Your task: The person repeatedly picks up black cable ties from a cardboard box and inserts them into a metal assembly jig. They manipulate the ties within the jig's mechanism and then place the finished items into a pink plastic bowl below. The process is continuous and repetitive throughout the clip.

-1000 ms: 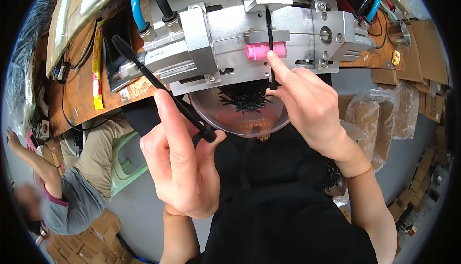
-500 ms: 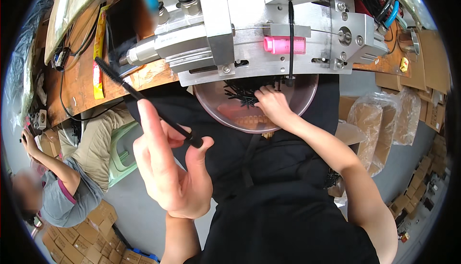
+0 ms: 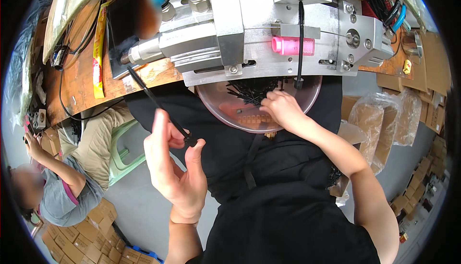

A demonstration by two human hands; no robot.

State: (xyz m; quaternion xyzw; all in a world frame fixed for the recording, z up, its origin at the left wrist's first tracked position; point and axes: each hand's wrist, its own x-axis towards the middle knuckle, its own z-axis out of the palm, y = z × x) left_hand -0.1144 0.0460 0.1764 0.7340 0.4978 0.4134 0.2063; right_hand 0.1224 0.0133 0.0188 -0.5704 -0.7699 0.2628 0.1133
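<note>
A black mascara wand (image 3: 165, 113) rises slantwise from my left hand (image 3: 175, 165); thumb and fingers grip its capped end, and the bristled tip points up and left toward the bench. My right hand (image 3: 283, 109) reaches into a translucent pinkish bowl (image 3: 225, 116), fingers bent together beside a pile of thin black rods (image 3: 252, 90). What its fingertips hold, if anything, is hidden. Above the bowl, a second mascara wand (image 3: 300, 48) stands upright against the metal machine (image 3: 264, 62), in front of a pink tube (image 3: 283, 46) on its plate.
Metal cylinder blocks with hose fittings (image 3: 192, 43) fill the machine's left side. A yellow wrapper strip (image 3: 99, 53) and a dark flat device (image 3: 122, 29) lie on the wooden bench (image 3: 77, 89). Another person (image 3: 69, 187) sits at the left. Cardboard boxes (image 3: 374, 134) stand at the right.
My left hand has shifted slightly right with the wand, whose tip now sits lower and further right. My right hand has moved a little right and down in the bowl. The view shifted slightly.
</note>
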